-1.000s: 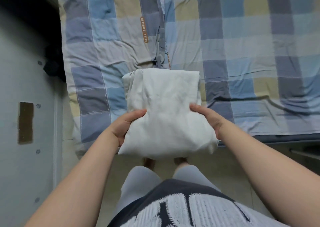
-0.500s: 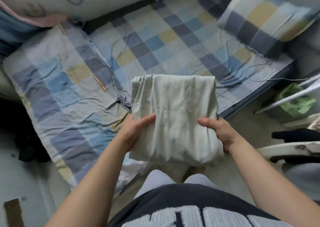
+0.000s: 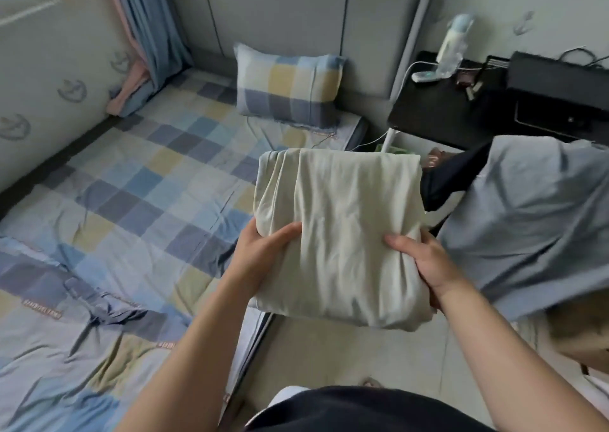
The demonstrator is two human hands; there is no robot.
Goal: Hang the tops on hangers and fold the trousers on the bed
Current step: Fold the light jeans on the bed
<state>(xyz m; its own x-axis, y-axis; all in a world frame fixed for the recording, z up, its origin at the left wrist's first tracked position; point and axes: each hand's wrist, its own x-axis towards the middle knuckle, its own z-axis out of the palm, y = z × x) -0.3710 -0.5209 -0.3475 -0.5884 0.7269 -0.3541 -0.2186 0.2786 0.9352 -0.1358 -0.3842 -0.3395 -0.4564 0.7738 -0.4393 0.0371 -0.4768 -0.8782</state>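
A folded pale cream pair of trousers (image 3: 342,230) is held up in the air in front of me, over the floor beside the bed's right edge. My left hand (image 3: 260,257) grips its left side with the thumb on top. My right hand (image 3: 425,263) grips its right side the same way. The bed (image 3: 138,201) with its blue, yellow and grey checked sheet lies to the left and below. A grey-blue garment (image 3: 527,220) is draped over something at the right, with a dark garment (image 3: 451,181) beside it.
A checked pillow (image 3: 290,85) leans on the grey headboard. A black bedside table (image 3: 461,108) holds a bottle (image 3: 453,46), cables and a black box (image 3: 560,92). Blue and pink curtains (image 3: 145,36) hang at the back left. Bare floor (image 3: 346,356) lies between the bed and the draped clothes.
The view has swung from the bed's side edge towards the headboard and bedside table. The folded trousers have come along in both hands, now off the bed's edge over the floor.
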